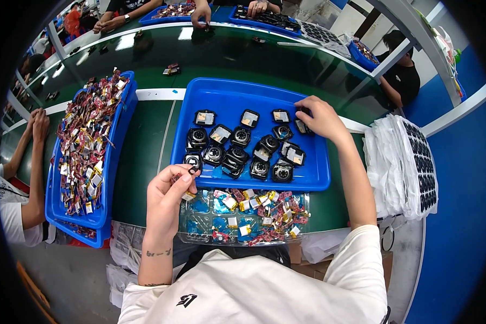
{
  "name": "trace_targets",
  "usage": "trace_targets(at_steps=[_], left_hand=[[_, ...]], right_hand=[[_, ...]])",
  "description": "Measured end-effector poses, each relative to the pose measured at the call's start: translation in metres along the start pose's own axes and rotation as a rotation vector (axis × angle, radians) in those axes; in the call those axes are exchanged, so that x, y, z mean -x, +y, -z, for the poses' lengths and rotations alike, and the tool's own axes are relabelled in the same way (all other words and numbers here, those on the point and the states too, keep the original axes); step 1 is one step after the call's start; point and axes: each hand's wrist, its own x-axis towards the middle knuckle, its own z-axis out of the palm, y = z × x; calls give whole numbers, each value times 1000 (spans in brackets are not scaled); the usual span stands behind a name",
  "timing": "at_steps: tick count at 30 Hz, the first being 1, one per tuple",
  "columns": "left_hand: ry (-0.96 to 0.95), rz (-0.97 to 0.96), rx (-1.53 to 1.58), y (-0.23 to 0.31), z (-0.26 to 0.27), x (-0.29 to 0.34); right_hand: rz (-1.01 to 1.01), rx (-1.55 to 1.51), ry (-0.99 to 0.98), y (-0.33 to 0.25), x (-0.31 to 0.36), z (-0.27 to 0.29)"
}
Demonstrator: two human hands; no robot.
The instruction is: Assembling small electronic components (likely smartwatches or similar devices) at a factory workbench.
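My left hand [170,189] is closed in a pinch at the near left corner of a blue tray [254,89]. Its fingers hold a small circuit board with a battery [188,196], partly covered by the hand; a small black piece shows at the fingertips. At the tray's right side, my right hand [323,117] is closed on a black watch case [303,125], mostly hidden under the fingers. Several more black watch cases [240,136] lie in the tray, some with a round back up, others showing a pale inside. A clear compartment tray [200,229] of circuit boards and batteries sits in front.
A blue bin [125,116] heaped with red boards and batteries stands at left. White sheets and black-patterned trays [416,167] are stacked at right. Beyond a white rail, a green conveyor [216,59] carries scattered parts. Co-workers' hands [201,15] show across it and at left.
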Motion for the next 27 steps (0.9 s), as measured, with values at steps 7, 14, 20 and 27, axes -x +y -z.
trace_targets(at_steps=[7, 14, 20, 27], left_hand=[[36, 9, 1, -2, 4, 1], [42, 3, -115, 5, -6, 10], [41, -205, -235, 12, -15, 13], [38, -325, -330, 17, -47, 2]], right_hand=[[-50, -96, -93, -38, 6, 2], [98, -16, -17, -45, -16, -7], [58, -937, 12, -113, 6, 13], [131, -1446, -104, -160, 39, -6]])
